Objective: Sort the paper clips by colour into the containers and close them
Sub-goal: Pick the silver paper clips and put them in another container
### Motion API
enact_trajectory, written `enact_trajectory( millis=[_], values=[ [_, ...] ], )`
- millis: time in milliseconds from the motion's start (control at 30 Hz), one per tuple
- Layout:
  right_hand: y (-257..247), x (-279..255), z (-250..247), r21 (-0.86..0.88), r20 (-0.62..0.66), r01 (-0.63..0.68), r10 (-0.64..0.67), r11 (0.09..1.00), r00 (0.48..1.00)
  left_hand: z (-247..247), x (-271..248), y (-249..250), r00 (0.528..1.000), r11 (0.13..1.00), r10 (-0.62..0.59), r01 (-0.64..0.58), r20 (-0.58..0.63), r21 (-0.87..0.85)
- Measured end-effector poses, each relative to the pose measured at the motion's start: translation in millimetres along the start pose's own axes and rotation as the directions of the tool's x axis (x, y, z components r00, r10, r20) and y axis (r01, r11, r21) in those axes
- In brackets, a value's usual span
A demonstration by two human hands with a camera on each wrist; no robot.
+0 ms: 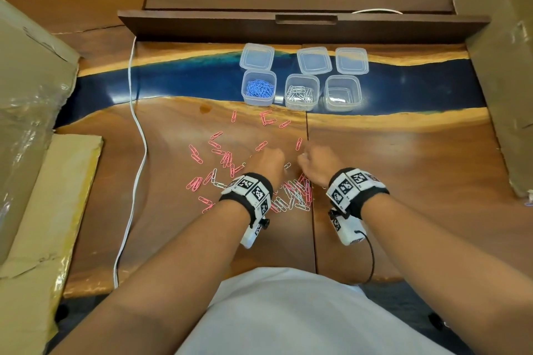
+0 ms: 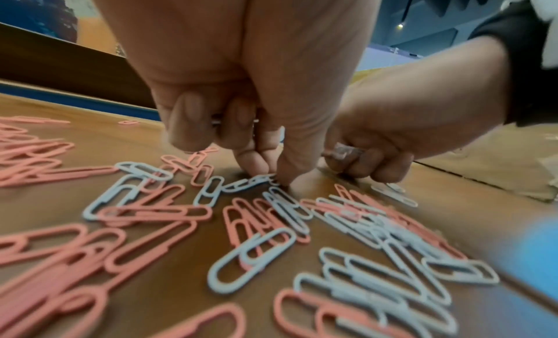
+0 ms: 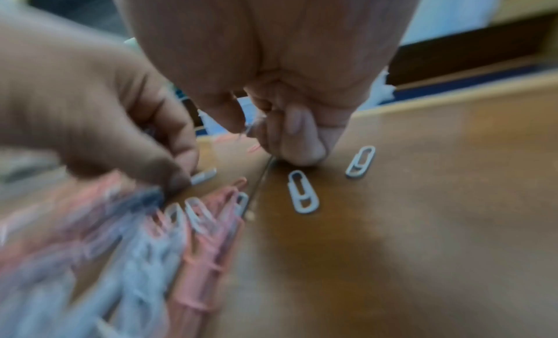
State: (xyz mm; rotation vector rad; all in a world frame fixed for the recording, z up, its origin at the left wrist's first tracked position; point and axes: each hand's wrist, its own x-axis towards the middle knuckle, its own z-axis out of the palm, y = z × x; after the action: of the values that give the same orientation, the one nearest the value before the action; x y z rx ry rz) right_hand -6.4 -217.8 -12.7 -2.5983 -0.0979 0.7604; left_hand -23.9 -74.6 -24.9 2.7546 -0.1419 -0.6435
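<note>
Right, three open containers in a row at 12 o'clock on the bench (image 1: 403, 158): left container (image 1: 258, 88) holds blue clips (image 1: 259, 89), middle container (image 1: 301, 92) holds white clips (image 1: 300, 94), right container (image 1: 342, 93) looks near empty, contents unclear. Three lids (image 1: 313, 60) lie just behind them. Pink clips (image 1: 222, 153) scattered at 9 to 11 o'clock of the hands, a mixed pink and white pile (image 2: 347, 224) at 6 o'clock. Left hand (image 1: 266, 163) curled, fingertips (image 2: 256, 164) pinching a white clip (image 2: 250, 183) on the bench. Right hand (image 1: 318, 161) curled around several white clips (image 2: 342, 152).
</note>
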Motion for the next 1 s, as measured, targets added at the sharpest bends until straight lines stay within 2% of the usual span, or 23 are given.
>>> enact_trajectory(
  millis=[33, 67, 100, 133, 167, 200, 300, 400, 467, 500, 533, 567, 600, 633, 700, 733, 767, 800, 867, 900, 933, 967, 1000],
  values=[
    [3, -1, 0, 0.212, -0.001, -0.052, 0.053, 0.976, 0.999, -1, -2, 1, 1.000, 1.000, 0.016, -0.016, -0.005, 0.016],
    [5, -3, -1, 0.474, 0.037, -0.107, 0.102, 0.874, 0.994, -2, -3, 2, 1.000, 0.999, 0.026, -0.026, -0.009, 0.037],
    [8, -6, 0, 0.708, 0.099, -0.158, 0.125, 0.688, 0.987, -2, -4, 2, 0.999, 0.998, 0.035, -0.034, -0.014, 0.054],
    [11, -10, 0, 0.855, 0.150, -0.187, 0.116, 0.483, 0.982, -2, -4, 3, 0.999, 0.997, 0.035, -0.034, -0.015, 0.068],
    [14, -14, 1, 0.923, 0.177, -0.195, 0.083, 0.333, 0.981, -2, -5, 4, 0.999, 0.996, 0.033, -0.032, -0.015, 0.077],
    [16, -19, 3, 0.950, 0.183, -0.190, 0.051, 0.248, 0.982, -2, -4, 5, 1.000, 0.996, 0.027, -0.026, -0.011, 0.086],
    [17, -30, 12, 0.974, 0.176, -0.175, 0.005, 0.144, 0.984, -2, -5, 6, 1.000, 0.996, 0.020, -0.020, 0.003, 0.085],
    [17, -38, 20, 0.979, 0.173, -0.171, -0.009, 0.111, 0.985, 1, -6, 1, 0.999, 0.999, 0.041, -0.041, 0.005, -0.001],
    [17, -40, 24, 0.978, 0.170, -0.166, -0.025, 0.125, 0.985, 1, -9, -7, 1.000, 0.984, 0.004, -0.008, -0.025, -0.181],
    [17, -41, 25, 0.977, 0.175, -0.169, -0.037, 0.128, 0.984, -2, -12, -12, 0.999, 0.946, -0.034, 0.022, -0.033, -0.324],
    [17, -40, 26, 0.977, 0.184, -0.177, -0.053, 0.118, 0.981, -4, -15, -18, 0.996, 0.875, -0.081, 0.054, -0.037, -0.482],
    [17, -39, 25, 0.977, 0.200, -0.192, -0.075, 0.096, 0.977, -9, -20, -24, 0.990, 0.765, -0.136, 0.092, -0.021, -0.637],
    [17, -38, 23, 0.974, 0.219, -0.212, -0.098, 0.075, 0.971, -13, -25, -32, 0.981, 0.610, -0.191, 0.136, 0.021, -0.780],
    [16, -36, 21, 0.971, 0.236, -0.230, -0.119, 0.068, 0.964, -19, -31, -40, 0.971, 0.409, -0.224, 0.172, 0.084, -0.896],
    [12, -31, 17, 0.958, 0.267, -0.249, -0.127, 0.143, 0.955, -26, -42, -54, 0.959, -0.035, -0.200, 0.196, 0.199, -0.980],
    [9, -27, 16, 0.939, 0.278, -0.248, -0.102, 0.237, 0.955, -25, -44, -60, 0.955, -0.192, -0.176, 0.204, 0.238, -0.960],
    [5, -24, 14, 0.898, 0.271, -0.229, -0.062, 0.375, 0.961, -24, -48, -64, 0.951, -0.285, -0.153, 0.220, 0.271, -0.933],
    [1, -20, 13, 0.818, 0.243, -0.190, -0.027, 0.543, 0.970, -21, -50, -67, 0.944, -0.331, -0.139, 0.241, 0.300, -0.912],
    [-6, -12, 12, 0.530, 0.135, -0.036, -0.042, 0.847, 0.990, -16, -51, -68, 0.931, -0.326, -0.117, 0.293, 0.346, -0.899],
    [-10, -8, 11, 0.359, 0.086, 0.068, -0.106, 0.931, 0.991, -14, -51, -68, 0.923, -0.278, -0.122, 0.320, 0.364, -0.906],
    [-12, -4, 11, 0.211, 0.059, 0.158, -0.174, 0.965, 0.983, -13, -51, -66, 0.918, -0.172, -0.146, 0.344, 0.369, -0.923],
    [-13, 1, 10, 0.102, 0.065, 0.213, -0.220, 0.972, 0.973, -12, -49, -63, 0.919, 0.010, -0.196, 0.352, 0.344, -0.936],
    [-14, 4, 8, 0.017, 0.086, 0.248, -0.248, 0.969, 0.965, -11, -48, -59, 0.926, 0.241, -0.252, 0.340, 0.280, -0.909]
  ],
)
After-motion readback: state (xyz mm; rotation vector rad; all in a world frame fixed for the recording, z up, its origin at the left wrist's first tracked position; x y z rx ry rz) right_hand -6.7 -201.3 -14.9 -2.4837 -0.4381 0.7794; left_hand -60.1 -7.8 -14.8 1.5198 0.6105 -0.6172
